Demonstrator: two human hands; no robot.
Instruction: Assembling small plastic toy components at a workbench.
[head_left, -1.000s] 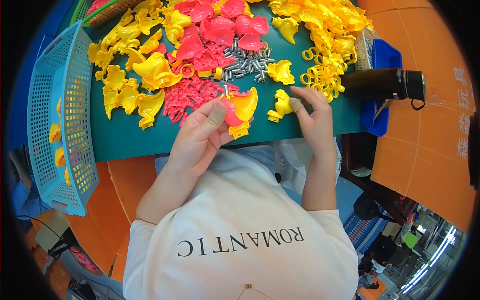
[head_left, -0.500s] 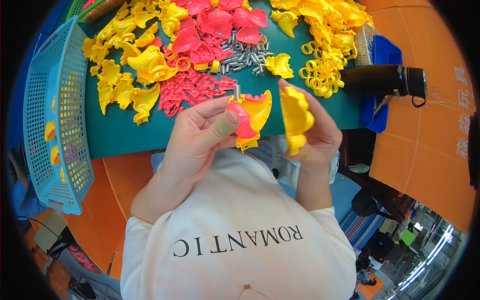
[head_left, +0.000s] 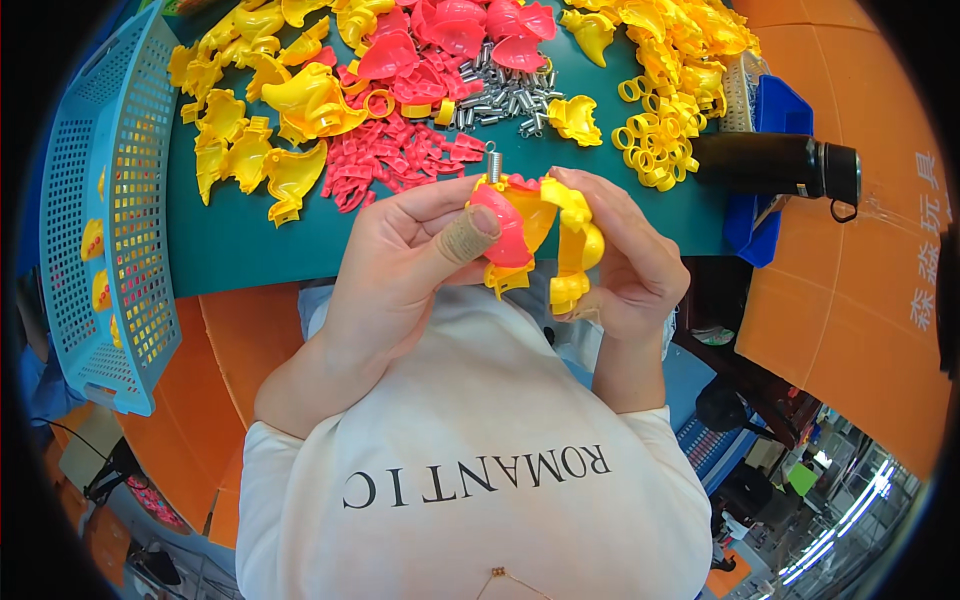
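Note:
My left hand, its thumb wrapped in tan tape, grips a yellow plastic toy shell half. A pink rounded piece sits inside that half under the thumb, and a metal spring stands up from its top end. Close beside it on the right, my right hand holds a second yellow shell half on edge, between fingers and thumb. The two halves nearly meet at the top; whether they touch, I cannot tell.
On the green table lie small pink parts, metal springs, yellow rings, pink shells and yellow shells. A blue basket stands left. A black bottle lies right, by a blue bin.
My right hand has brought its yellow shell half left, close to the one in my left hand, and turned it. My left hand has shifted slightly right and up. The view has tilted a little.

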